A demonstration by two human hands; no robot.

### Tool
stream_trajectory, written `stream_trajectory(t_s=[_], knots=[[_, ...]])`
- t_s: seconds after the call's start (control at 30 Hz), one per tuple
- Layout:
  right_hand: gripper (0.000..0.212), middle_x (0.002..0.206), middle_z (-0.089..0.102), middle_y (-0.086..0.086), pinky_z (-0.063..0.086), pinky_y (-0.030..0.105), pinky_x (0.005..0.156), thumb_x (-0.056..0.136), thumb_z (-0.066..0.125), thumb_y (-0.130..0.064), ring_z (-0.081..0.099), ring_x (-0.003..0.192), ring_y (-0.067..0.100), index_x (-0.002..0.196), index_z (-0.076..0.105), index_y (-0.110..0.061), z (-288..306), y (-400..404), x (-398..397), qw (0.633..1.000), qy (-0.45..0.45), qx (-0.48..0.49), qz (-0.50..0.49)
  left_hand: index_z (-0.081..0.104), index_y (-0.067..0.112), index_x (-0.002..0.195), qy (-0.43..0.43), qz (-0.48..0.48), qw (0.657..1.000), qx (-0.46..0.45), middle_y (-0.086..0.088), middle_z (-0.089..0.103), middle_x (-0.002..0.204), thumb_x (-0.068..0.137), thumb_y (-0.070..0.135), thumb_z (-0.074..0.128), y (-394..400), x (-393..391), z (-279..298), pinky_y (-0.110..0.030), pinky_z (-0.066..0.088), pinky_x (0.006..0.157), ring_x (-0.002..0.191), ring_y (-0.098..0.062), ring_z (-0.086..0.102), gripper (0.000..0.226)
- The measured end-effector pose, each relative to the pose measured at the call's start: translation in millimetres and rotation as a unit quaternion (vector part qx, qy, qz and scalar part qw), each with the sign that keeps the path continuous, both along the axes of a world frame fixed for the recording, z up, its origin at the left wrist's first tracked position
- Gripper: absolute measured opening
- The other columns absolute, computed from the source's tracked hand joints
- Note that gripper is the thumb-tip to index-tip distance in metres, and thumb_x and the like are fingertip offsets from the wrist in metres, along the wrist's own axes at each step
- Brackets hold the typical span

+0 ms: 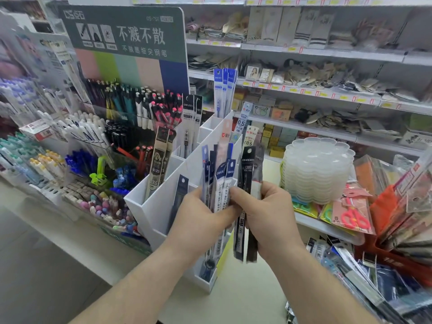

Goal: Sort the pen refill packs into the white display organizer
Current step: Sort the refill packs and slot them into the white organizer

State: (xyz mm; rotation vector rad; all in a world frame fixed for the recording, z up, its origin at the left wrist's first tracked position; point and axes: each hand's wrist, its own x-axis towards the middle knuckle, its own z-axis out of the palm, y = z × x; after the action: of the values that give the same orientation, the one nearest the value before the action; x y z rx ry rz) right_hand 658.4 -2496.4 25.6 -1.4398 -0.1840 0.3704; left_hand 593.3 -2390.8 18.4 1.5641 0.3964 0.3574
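From the head view, the person stands in front of the white organizer (163, 206), which sits on the table among the pen displays, and both hands are busy with a fan of refill packs. The left hand (198, 220) has its grip curled around the blue and white packs (221, 183), perhaps five or six, I cannot count them exactly because they overlap. The right hand (268, 213) pinches two black packs (246, 195), pulling them a little apart from the bundle. I judge the step to be the separating by kind; the next move would need the black pair lifted free and lowered upright into a matching compartment. Already in the organizer I see two brown packs (159, 160) in front, two black ones (191, 122) behind, and about three blue ones (224, 94) at the back.
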Motion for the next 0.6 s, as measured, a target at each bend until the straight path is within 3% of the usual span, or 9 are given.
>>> stream_trajectory(t_s=[0.13,0.27,0.37,0.43,0.5,0.6], knots=[[0.011,0.082,0.077,0.011,0.057,0.03,0.059,0.089,0.07,-0.008,0.073,0.069,0.021,0.095,0.07,0.002,3,-3,-3,0.996,0.056,0.068,0.023,0.072,0.013,0.102,-0.009,-0.031,0.999,-0.036,-0.003,0.078,0.094,0.081,0.001,0.076,0,-2,2,-0.022,0.057,0.072,0.09,-0.016,0.075,0.024],[0.007,0.054,0.066,0.0,0.042,0.016,0.037,0.094,0.061,0.002,0.056,0.038,0.005,0.091,0.066,0.005,10,-10,-4,0.991,0.092,0.093,0.02,0.072,0.012,0.104,0.013,-0.028,0.997,-0.07,-0.007,0.078,0.097,0.081,-0.002,0.074,3,-1,-2,-0.03,0.059,0.076,0.093,-0.022,0.075,0.026],[0.007,0.05,0.06,0.0,0.041,0.017,0.037,0.089,0.058,0.012,0.053,0.036,0.007,0.087,0.064,0.008,10,-14,-1,0.995,0.071,0.072,-0.026,0.072,0.011,0.107,0.02,0.001,0.997,-0.075,-0.006,0.078,0.098,0.08,0.0,0.078,5,0,-6,-0.039,0.059,0.081,0.094,-0.024,0.075,0.029],[0.007,0.052,0.059,0.002,0.042,0.019,0.038,0.086,0.058,0.013,0.052,0.036,0.008,0.088,0.064,0.009,9,-13,0,0.995,0.061,0.061,-0.044,0.073,0.014,0.102,0.017,0.014,0.999,-0.044,-0.002,0.078,0.093,0.079,0.002,0.08,3,1,-7,-0.036,0.059,0.079,0.091,-0.02,0.075,0.027],[0.008,0.048,0.054,-0.004,0.035,0.016,0.036,0.087,0.062,0.009,0.044,0.034,0.004,0.084,0.065,0.002,9,-9,-1,0.995,0.063,0.059,-0.041,0.074,0.015,0.097,0.015,0.014,1.0,-0.024,-0.001,0.078,0.09,0.081,0.0,0.077,-2,2,-6,-0.035,0.06,0.079,0.088,-0.018,0.075,0.022],[0.014,0.051,0.052,-0.001,0.03,0.017,0.036,0.092,0.068,-0.014,0.036,0.035,0.009,0.081,0.064,-0.006,13,-4,-4,0.994,0.073,0.08,-0.03,0.076,0.012,0.096,0.004,0.006,0.999,-0.044,-0.01,0.077,0.092,0.084,0.0,0.075,-5,3,-6,-0.049,0.058,0.089,0.093,-0.029,0.074,0.017]])
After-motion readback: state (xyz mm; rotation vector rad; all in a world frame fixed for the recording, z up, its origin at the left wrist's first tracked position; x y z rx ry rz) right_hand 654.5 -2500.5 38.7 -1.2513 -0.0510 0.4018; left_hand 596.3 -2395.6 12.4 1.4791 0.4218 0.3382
